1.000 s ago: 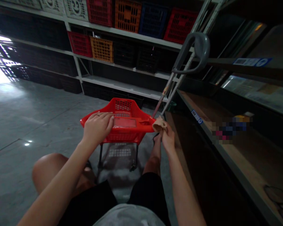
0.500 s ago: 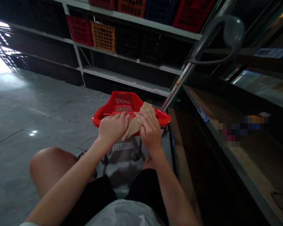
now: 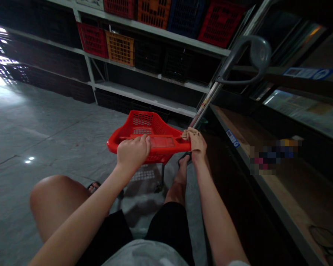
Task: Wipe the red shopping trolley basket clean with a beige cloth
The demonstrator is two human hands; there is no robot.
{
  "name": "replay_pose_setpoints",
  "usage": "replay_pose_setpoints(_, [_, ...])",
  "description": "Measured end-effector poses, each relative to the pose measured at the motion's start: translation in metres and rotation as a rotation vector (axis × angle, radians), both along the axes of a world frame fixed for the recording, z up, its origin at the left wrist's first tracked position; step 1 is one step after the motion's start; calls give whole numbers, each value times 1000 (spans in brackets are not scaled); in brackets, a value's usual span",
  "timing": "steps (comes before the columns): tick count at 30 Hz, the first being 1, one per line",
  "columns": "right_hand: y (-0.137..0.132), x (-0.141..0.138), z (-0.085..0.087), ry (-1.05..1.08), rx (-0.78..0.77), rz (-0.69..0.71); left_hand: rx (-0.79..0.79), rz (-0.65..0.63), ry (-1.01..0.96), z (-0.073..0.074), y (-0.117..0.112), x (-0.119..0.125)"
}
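A red plastic shopping basket on a wheeled frame (image 3: 144, 127) stands on the floor in front of my knees. My left hand (image 3: 133, 151) is closed over its near rim at the left. My right hand (image 3: 195, 142) is closed on a crumpled tan cloth (image 3: 188, 133) pressed against the basket's right corner. A long grey handle (image 3: 240, 61) rises from the basket's right side up toward the upper right.
A wooden shelf unit (image 3: 266, 177) runs along the right, close to my right arm. Metal racks with red, orange, blue and black crates (image 3: 155, 22) line the back wall. Grey polished floor (image 3: 39, 125) spreads to the left. My bare knees are bent below.
The cloth was spread over the basket's near rim under both hands; now my right hand has bunched it and slid it to the right corner. My left hand stays on the rim.
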State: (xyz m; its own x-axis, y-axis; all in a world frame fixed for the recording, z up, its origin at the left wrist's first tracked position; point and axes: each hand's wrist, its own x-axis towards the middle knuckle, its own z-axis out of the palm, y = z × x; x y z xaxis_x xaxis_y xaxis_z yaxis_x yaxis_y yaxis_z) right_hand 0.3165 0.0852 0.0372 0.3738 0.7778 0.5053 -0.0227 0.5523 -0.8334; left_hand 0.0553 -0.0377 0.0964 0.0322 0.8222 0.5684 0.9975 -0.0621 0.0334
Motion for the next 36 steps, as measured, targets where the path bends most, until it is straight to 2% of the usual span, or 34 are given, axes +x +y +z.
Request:
replay_pose_setpoints(2, [-22,-17,-12,29,56,-196,17,10,6,0,0,-4])
replay_pose_setpoints(4, [-48,-38,-19,-144,140,-381,15,16,4,-1,0,-6])
replay_pose_setpoints(5, [-60,-49,-19,-282,183,-431,8,22,-4,-1,-1,-5])
replay_pose_setpoints(7, [-81,-75,-12,-563,255,-434,-10,34,-29,0,-2,0])
replay_pose_setpoints(9, [-96,-100,1,-768,296,-350,-30,26,-44,1,-4,5])
replay_pose_setpoints(11, [-103,-112,15,-911,310,-256,-81,-39,-38,4,-7,5])
replay_pose_setpoints(14, [-94,-93,28,-1073,283,-150,-188,-257,-44,11,-10,-15])
replay_pose_setpoints(17, [-68,-43,29,-1091,178,-181,-179,-405,-124,13,-4,-51])
replay_pose_setpoints(19, [-50,-15,26,-1057,99,-243,-167,-490,-226,9,5,-68])
replay_pose_setpoints(21, [-41,-8,24,-1023,62,-268,-154,-561,-379,-1,15,-71])
replay_pose_setpoints(23, [-48,-25,25,-999,86,-265,-76,-528,-533,-14,21,-60])
replay_pose_setpoints(25, [-68,-59,26,-1017,165,-225,34,-416,-611,-26,23,-43])
replay_pose_setpoints(28, [-103,-110,28,-1123,296,-105,115,-293,-601,-34,22,-20])
replay_pose_setpoints(30, [-116,-120,28,-1168,345,-64,122,-267,-558,-35,20,-12])
replay_pose_setpoints(32, [-113,-104,24,-1187,362,-84,109,-281,-519,-33,17,-8])
replay_pose_setpoints(36, [-74,-20,7,-1066,299,-241,86,-312,-535,-32,9,-5])
